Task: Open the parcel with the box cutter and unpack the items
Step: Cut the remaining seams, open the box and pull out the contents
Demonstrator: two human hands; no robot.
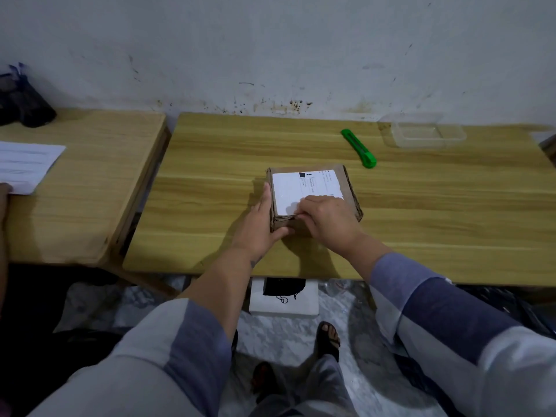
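Note:
A small brown cardboard parcel (346,188) with a white shipping label on top lies in the middle of the wooden table (210,164). My left hand (258,227) clasps its left side and near corner. My right hand (328,221) rests on the near edge of the top, fingertips curled at the lid's front seam. The green box cutter (359,149) lies on the table beyond the parcel to the right, apart from both hands; whether its blade is out I cannot tell.
A clear plastic container (424,135) stands at the back right near the wall. A second wooden table (84,176) to the left holds printed paper (24,165) and a dark bag (24,103). Under the table sits a white box (284,299); my sandalled feet stand nearby.

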